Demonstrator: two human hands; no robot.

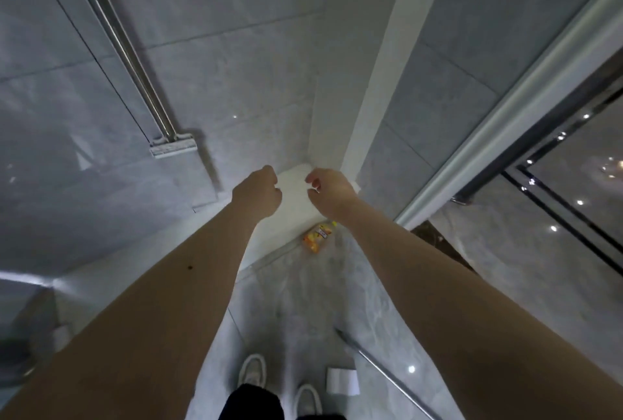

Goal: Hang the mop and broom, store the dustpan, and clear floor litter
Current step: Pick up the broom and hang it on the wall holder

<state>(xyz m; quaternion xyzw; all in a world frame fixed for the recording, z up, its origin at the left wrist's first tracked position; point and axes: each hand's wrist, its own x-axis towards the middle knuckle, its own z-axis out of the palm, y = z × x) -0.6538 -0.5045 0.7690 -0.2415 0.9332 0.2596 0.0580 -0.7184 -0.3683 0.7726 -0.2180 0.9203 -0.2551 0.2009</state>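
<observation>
1. Left hand point(258, 192) curled into a fist, holding nothing visible.
2. Right hand point(328, 191) loosely curled, empty.
3. Mop point(135, 62) against the wall.
4. Orange wrapper point(318, 235) on floor beneath the hands; white paper point(341, 381) beside the shoes point(252, 369).

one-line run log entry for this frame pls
mop: hung on wall | left hand: curled, empty | right hand: loosely curled, empty | orange wrapper, white paper: on floor
</observation>
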